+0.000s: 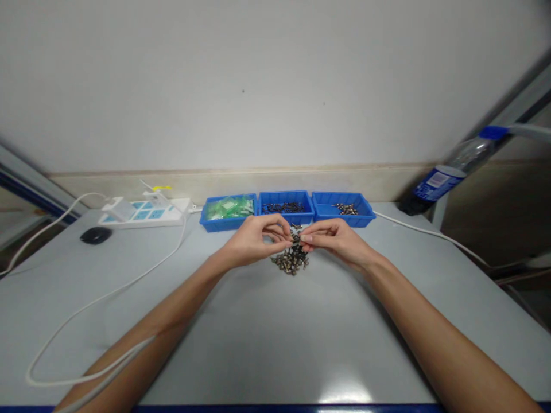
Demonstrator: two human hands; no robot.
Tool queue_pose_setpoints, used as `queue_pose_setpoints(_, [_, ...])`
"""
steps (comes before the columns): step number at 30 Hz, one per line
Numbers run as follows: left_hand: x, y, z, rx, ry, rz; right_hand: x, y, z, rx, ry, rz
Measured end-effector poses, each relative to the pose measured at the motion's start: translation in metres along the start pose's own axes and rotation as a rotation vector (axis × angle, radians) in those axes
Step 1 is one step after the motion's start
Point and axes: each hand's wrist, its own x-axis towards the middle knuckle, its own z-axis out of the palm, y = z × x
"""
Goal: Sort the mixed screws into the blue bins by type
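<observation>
Over a small heap of metal screws [291, 263] on the table, my two hands almost meet. My left hand [262, 238] pinches with thumb and forefinger at the heap's upper left. Facing it, my right hand [333, 241] is also pinched, its fingertips beside those of the left. Whatever sits between the fingertips is too small to make out against the dark screws behind. Just beyond the hands stand three blue bins in a row: the left bin [210, 228] with green plastic packets [230, 207], the middle bin [297, 218] with dark screws [284, 207], the right bin [361, 221] with brassy screws [346, 209].
A white power strip [176, 218] with plugged-in adapters lies at the back left, a black mouse [95, 235] before it. A white cable [107, 297] loops across the left side and over my left forearm. A dark drink bottle [447, 175] leans at the back right.
</observation>
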Motion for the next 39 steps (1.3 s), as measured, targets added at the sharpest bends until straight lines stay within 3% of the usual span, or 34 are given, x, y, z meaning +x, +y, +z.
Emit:
queue_pose_setpoints(5, [0.001,-0.015,0.004,0.518,-0.125,0.232,0.007,-0.001,0.001,0.115,0.232,-0.114])
queue_pose_setpoints(8, [-0.001,-0.027,0.013,0.772,-0.198,0.368,0.008,-0.004,0.005,0.166,0.283,-0.146])
queue_pose_setpoints(12, [-0.003,-0.037,0.021,0.909,-0.167,0.436,0.005,-0.007,0.008,0.164,0.291,-0.128])
queue_pose_setpoints(19, [-0.001,-0.030,0.018,1.025,-0.195,0.416,0.003,-0.006,0.006,0.133,0.270,-0.099])
queue_pose_setpoints(25, [0.000,-0.029,0.014,0.965,-0.186,0.366,0.004,-0.004,0.003,0.116,0.270,-0.092])
queue_pose_setpoints(30, [0.002,-0.021,0.006,0.566,-0.039,0.233,0.003,-0.004,-0.005,-0.094,0.263,-0.129])
queue_pose_setpoints(34, [0.002,-0.012,0.004,0.295,0.087,0.114,-0.001,-0.005,-0.005,-0.239,0.081,-0.099])
queue_pose_setpoints(36, [0.002,-0.008,0.005,0.248,0.101,0.089,-0.003,-0.005,-0.003,-0.225,-0.019,-0.068])
queue_pose_setpoints(39, [0.000,-0.002,0.008,0.198,0.085,0.066,-0.003,-0.004,0.001,-0.193,-0.049,-0.046])
